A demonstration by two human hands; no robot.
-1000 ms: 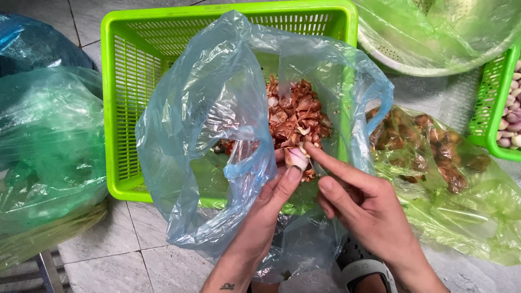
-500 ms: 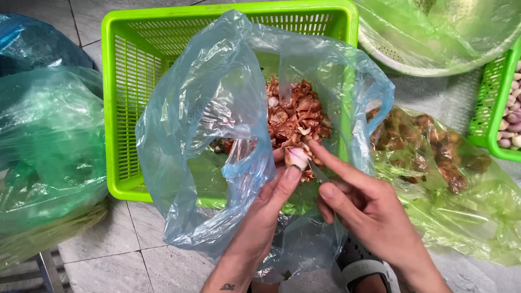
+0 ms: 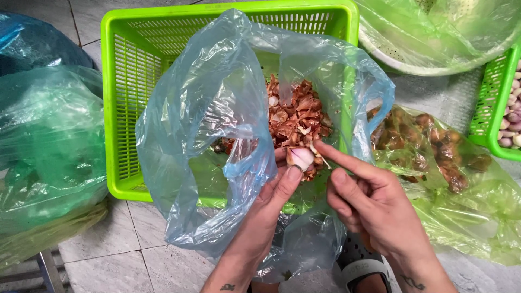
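Observation:
My left hand (image 3: 274,198) pinches a small pale shallot (image 3: 300,158) between thumb and fingers over the mouth of a blue plastic bag (image 3: 217,135). The forefinger of my right hand (image 3: 369,201) rests on the shallot's right side, where thin bits of skin stick out. Inside the bag lies a heap of red-brown shallot peels (image 3: 296,116). The bag sits in a bright green plastic basket (image 3: 127,108).
A green bag of unpeeled shallots (image 3: 434,152) lies to the right. Another green basket with peeled shallots (image 3: 507,119) is at the right edge. A white colander under plastic (image 3: 423,54) is behind it. Green and blue bags (image 3: 49,141) fill the left. A sandalled foot (image 3: 361,266) shows below.
My right forefinger has shifted slightly along the shallot, pulling at its skin. Both hands otherwise stay in the same place.

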